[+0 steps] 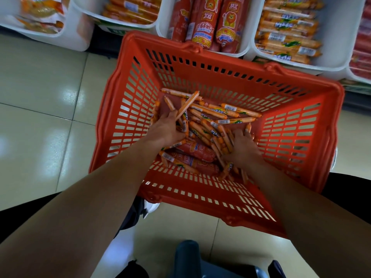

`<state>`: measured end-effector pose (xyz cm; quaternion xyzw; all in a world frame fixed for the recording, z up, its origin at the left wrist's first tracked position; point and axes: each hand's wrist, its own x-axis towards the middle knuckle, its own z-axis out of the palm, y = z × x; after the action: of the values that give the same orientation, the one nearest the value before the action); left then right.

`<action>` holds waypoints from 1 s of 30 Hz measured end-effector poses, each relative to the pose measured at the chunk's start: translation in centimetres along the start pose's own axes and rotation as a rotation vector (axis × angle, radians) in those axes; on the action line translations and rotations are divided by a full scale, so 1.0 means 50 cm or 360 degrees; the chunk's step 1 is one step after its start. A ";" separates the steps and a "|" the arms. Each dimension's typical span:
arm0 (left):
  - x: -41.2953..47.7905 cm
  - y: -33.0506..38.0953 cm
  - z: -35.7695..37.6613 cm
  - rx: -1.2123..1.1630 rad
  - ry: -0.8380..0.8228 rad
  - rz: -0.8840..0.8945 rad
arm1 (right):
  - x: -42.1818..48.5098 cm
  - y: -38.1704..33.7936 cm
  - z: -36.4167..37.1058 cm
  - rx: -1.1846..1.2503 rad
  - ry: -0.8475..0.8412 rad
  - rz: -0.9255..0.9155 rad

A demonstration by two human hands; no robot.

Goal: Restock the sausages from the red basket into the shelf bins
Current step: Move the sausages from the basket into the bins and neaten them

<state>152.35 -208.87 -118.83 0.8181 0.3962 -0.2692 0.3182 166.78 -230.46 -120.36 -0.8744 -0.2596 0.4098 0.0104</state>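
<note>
A red plastic basket (pixel 297 125) stands on the floor below the shelf. Its bottom holds several thin orange sausages (pixel 230 114) and a few thick red sausages (pixel 196 150). Both my hands are down inside it. My left hand (pixel 166 128) is closed around thin orange sausages, one sticking up and away from its fingers. My right hand (pixel 244 146) lies on the pile at the right with its fingers curled into several thin sausages. White shelf bins line the top edge: one with thick red sausages (pixel 210 21), one with thin orange sausages (pixel 289 31).
More white bins (pixel 76 35) with orange packs sit at the upper left and middle top. A bin of red packs (pixel 361 47) is at the far right. Glossy beige floor tiles (pixel 40 117) surround the basket. My knees and a dark shoe (pixel 188 255) show at the bottom.
</note>
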 end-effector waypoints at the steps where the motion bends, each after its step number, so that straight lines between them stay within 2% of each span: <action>1: 0.000 -0.002 0.000 0.0002 0.0005 0.0008 | 0.003 -0.004 -0.006 0.0027 -0.0030 -0.0063; 12: -0.017 -0.027 -0.008 -0.0176 0.0062 0.0045 | 0.043 -0.137 -0.101 0.0293 0.0051 -0.0653; 14: -0.015 -0.030 -0.013 -0.0165 0.0048 0.0033 | 0.037 -0.133 -0.103 0.0379 0.0135 -0.0636; 16: -0.013 -0.029 -0.018 -0.0198 0.0045 0.0048 | 0.032 -0.107 -0.092 0.0297 0.0239 -0.0480; 17: -0.012 -0.027 -0.020 -0.0220 0.0055 0.0060 | 0.030 -0.088 -0.082 0.0225 0.0211 -0.0353; 20: -0.008 -0.023 -0.017 -0.0208 0.0078 0.0066 | 0.014 -0.038 -0.043 0.0038 -0.0107 -0.0107; 22: -0.002 -0.023 -0.014 -0.0160 0.0089 0.0063 | 0.004 -0.025 -0.016 0.0012 -0.0183 -0.0113; 24: 0.006 -0.024 -0.015 -0.0118 0.0089 0.0048 | 0.002 -0.032 0.001 0.0009 -0.0144 -0.0136; 30: 0.026 -0.006 -0.043 0.0217 -0.0095 0.0065 | 0.033 -0.059 -0.028 -0.0212 0.0245 -0.0405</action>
<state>153.24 -206.53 -118.43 0.8374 0.3505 -0.3132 0.2788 167.34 -226.88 -119.92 -0.8620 -0.3934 0.3189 0.0240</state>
